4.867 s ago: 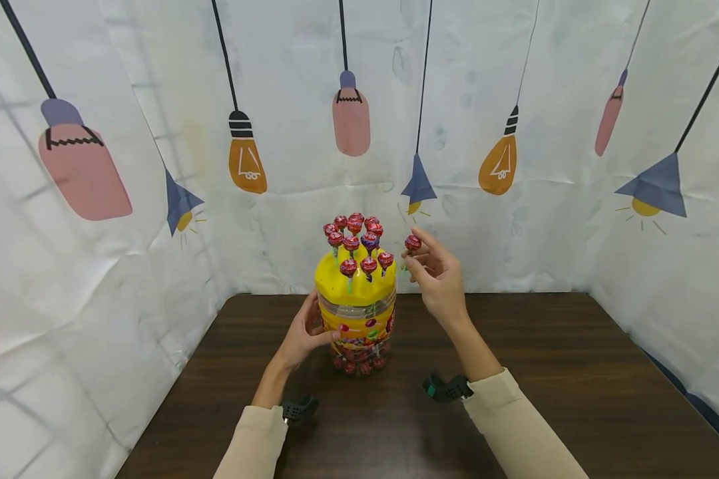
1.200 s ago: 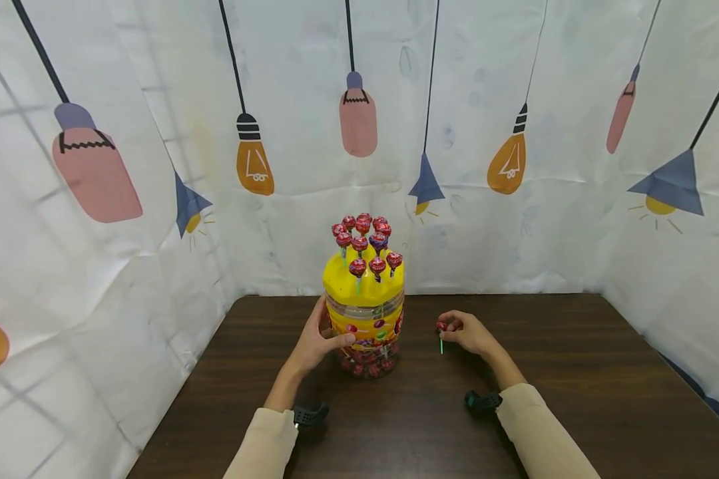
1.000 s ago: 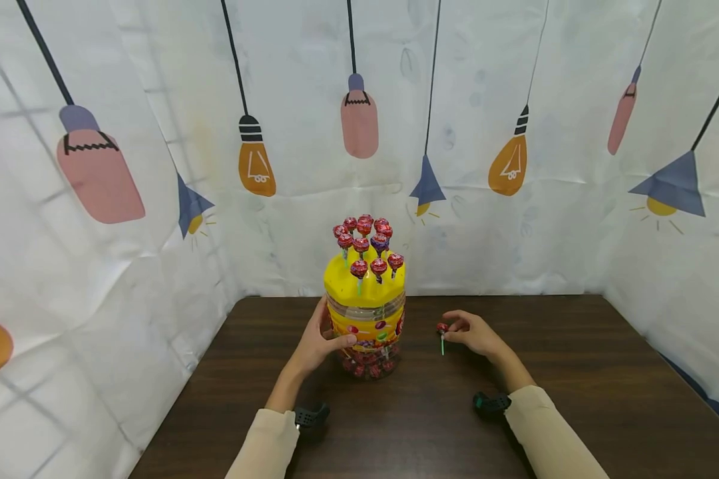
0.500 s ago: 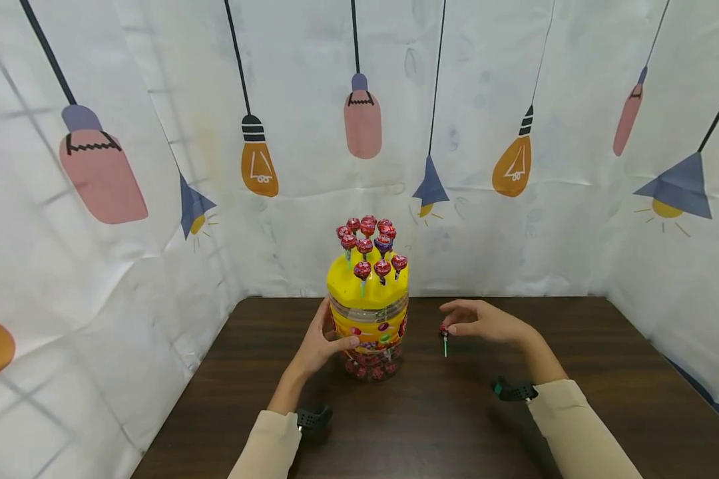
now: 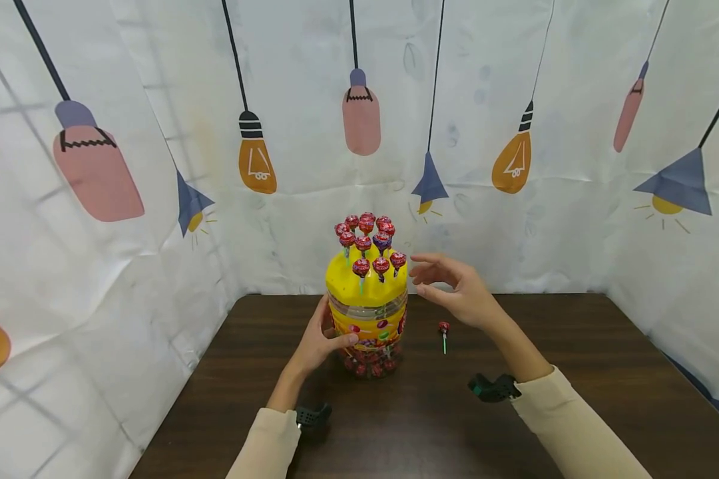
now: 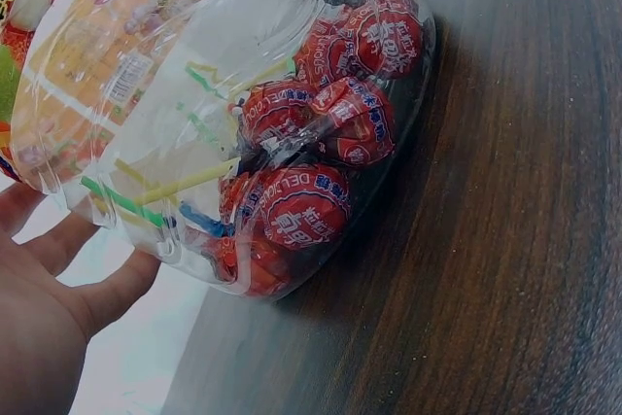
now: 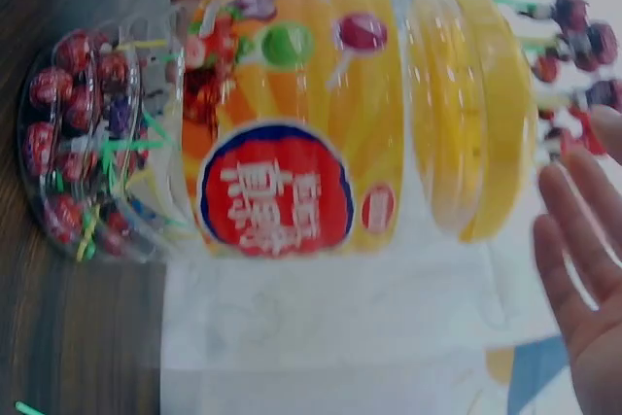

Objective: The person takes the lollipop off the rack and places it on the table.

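Note:
A clear plastic candy jar (image 5: 368, 326) with a yellow lid (image 5: 343, 283) stands upright on the table. Several red-wrapped lollipops (image 5: 363, 244) stick up out of the lid, and more lie in the jar's bottom, seen closely as red wrapped balls (image 6: 301, 206) in the left wrist view. My left hand (image 5: 319, 342) grips the jar's left side, thumb across the front. Beside the lid, to its right, my right hand (image 5: 458, 291) is raised with relaxed fingers and nothing in them. A single lollipop (image 5: 444, 328) lies on the table below it, green stick toward me.
The dark wooden table (image 5: 539, 399) reaches back to a white cloth backdrop (image 5: 299, 246) printed with hanging lamps. A dark band (image 5: 314, 416) is worn at each wrist.
My right hand has put a lollipop down on the table, released it, and risen leftward to the jar's lid. The left hand keeps its hold on the jar.

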Tool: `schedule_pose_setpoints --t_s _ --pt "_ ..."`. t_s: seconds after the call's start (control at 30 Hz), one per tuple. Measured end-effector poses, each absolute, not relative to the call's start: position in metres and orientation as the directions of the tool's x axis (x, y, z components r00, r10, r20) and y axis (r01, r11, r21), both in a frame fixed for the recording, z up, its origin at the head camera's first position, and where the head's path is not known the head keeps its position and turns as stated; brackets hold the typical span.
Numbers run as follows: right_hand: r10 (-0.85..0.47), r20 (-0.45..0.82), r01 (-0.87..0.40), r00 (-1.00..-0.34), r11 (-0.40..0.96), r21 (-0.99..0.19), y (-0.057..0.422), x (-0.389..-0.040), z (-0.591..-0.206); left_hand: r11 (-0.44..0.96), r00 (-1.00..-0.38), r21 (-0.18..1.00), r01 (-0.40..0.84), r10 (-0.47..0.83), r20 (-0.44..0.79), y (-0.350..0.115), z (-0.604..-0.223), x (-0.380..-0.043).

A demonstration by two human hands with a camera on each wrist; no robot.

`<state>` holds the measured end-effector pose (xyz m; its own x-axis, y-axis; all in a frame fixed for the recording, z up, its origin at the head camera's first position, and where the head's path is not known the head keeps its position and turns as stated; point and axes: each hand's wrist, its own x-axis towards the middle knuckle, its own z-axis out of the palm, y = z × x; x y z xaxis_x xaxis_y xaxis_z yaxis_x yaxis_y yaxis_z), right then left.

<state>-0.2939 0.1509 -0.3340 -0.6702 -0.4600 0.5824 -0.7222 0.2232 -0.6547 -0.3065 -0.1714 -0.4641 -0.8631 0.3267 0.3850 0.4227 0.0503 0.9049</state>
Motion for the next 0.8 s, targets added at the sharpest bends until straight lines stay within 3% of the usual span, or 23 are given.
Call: schedule_pose_setpoints --t_s 0.23,0.8 --pt "-0.408 0.685 -0.784 -0.603 0.148 -0.602 0.129 -0.294 -0.328 0.073 -0.872 0.907 0.414 0.317 0.372 -0.172 -0.465 -0.307" --pt "-0.347 0.715 -0.787 -0.607 0.139 -0.601 0.107 -0.298 -0.326 0.077 -0.879 0.91 0.408 0.302 0.369 -0.172 -0.465 -0.305"
